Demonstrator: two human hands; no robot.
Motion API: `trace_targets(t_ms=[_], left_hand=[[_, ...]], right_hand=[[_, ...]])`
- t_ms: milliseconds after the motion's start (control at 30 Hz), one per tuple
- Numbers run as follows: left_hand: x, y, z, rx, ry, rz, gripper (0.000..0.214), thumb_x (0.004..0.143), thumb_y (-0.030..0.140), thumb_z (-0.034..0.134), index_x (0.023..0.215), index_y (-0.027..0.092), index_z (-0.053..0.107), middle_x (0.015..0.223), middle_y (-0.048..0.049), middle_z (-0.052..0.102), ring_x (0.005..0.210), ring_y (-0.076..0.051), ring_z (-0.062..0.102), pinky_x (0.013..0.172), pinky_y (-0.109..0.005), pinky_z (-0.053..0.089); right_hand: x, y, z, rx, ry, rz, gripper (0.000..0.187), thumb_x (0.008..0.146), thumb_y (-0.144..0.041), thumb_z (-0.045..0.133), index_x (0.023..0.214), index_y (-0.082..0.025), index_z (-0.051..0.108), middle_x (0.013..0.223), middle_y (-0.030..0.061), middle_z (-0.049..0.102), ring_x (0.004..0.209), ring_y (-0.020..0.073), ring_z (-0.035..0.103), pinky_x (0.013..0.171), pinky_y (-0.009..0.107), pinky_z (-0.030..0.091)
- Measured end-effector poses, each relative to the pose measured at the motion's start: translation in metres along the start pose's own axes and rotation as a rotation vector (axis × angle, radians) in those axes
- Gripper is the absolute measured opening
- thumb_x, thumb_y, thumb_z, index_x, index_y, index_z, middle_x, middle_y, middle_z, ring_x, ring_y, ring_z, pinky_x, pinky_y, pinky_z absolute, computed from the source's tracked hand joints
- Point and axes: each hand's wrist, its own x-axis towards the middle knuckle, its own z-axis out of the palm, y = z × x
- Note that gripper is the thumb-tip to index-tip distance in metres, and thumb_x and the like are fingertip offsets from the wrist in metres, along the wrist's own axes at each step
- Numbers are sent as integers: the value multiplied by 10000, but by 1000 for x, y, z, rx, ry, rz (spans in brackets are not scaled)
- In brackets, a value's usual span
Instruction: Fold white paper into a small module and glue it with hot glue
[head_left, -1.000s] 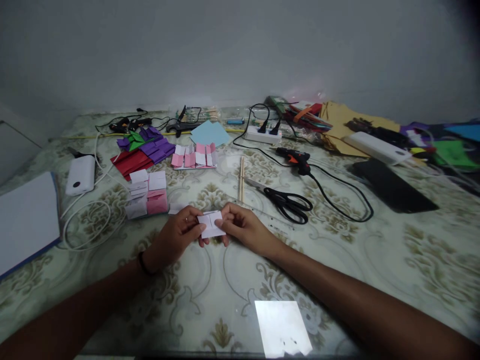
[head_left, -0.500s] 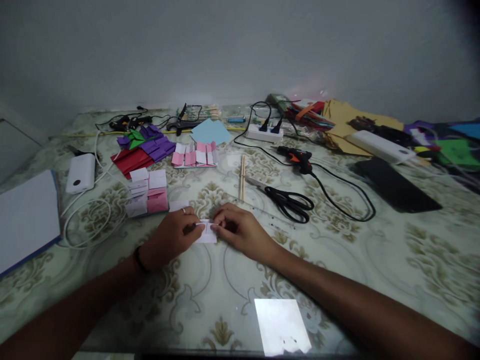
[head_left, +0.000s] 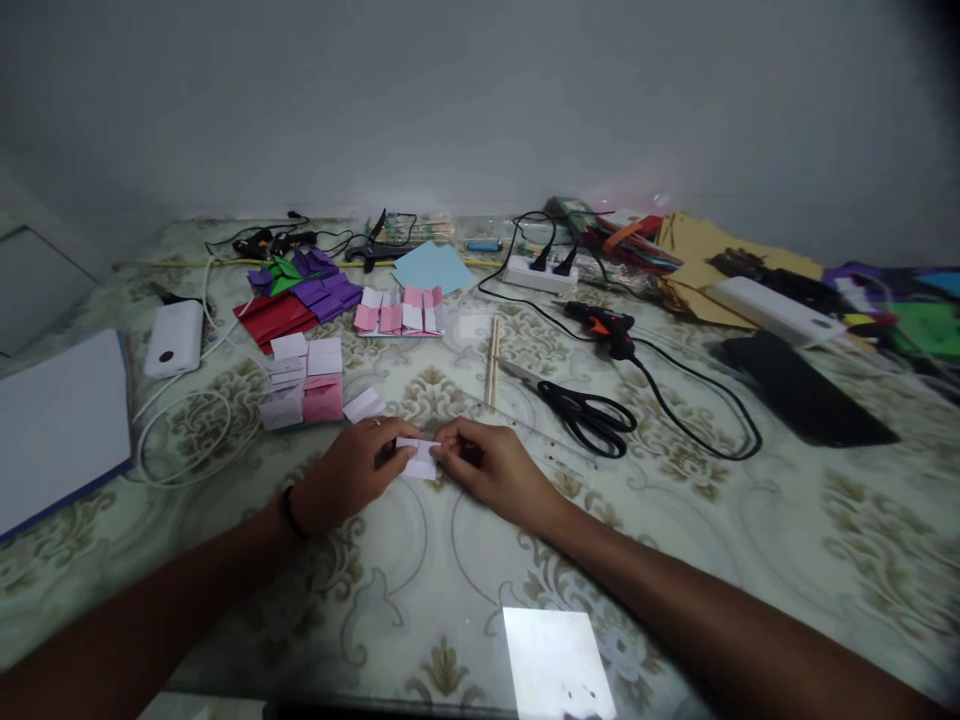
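You have one small white paper [head_left: 421, 466] in work just above the table [head_left: 405, 570], pinched at its left edge by your left hand [head_left: 349, 465] and at its right edge by your right hand [head_left: 495, 465], thumbs towards you. Take that paper as the clock's centre, with the wall [head_left: 480, 110] at 12. It shows a raised flap, so I'd judge it partly folded rather than finished; how many more are left cannot be told from here. Folded pieces seem done already: a white-and-pink group [head_left: 322, 400] at 10 o'clock, at least four pieces, and a pink-and-white row [head_left: 412, 318] at 12, its overlapping panels hard to count. One loose white piece [head_left: 364, 404] lies between 10 and 11, near your left fingers. Beyond, at 11, purple folded paper [head_left: 330, 295] is stacked too closely for a sure count. You also have two sticks [head_left: 493, 370] between 1 and 2, one glue gun [head_left: 611, 328] at 2, and one pair of black-handled scissors [head_left: 589, 410] just short of 3.
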Motion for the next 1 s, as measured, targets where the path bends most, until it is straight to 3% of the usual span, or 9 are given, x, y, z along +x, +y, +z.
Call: trace_targets(t_ms=[167,367,733,900,1000], left_hand=[[0,1,-1,4,-8,-20,150,973,197,598,1059,188,721,965,-47,781,892,-201,714,845,-323,537],[1,-2,-1,2,7,37,149,900,103,647,1006,189,705,972,-33,754,938,-191,698,862,-307,531],[3,0,-6,182,30,148,150,869,60,670,943,190,661,926,-36,727,931,-213,683,856,-329,542],[-7,1,-7,262,17,202,106,943,101,623,994,180,673,996,-61,743,962,-227,693,875,-363,561],[-11,-2,-5,311,67,303,190,990,101,564,1121,181,677,1081,-80,748,1030,-231,694,927,-389,570]], right_hand=[[-1,0,0,-10,-19,12,98,957,-232,637,943,-169,710,728,2,693,633,133,625,602,219,470],[-2,3,2,-47,-19,-18,50,929,-183,675,942,-169,721,734,0,692,633,129,621,607,221,465],[0,5,9,-154,24,-178,151,873,-58,665,942,-188,700,837,22,663,686,145,609,639,242,478],[1,6,10,-174,22,-258,209,862,6,607,870,-191,679,838,32,671,758,165,646,675,249,491],[1,9,10,-181,13,-286,201,887,-12,595,836,-194,664,845,36,678,771,165,661,689,250,507]])
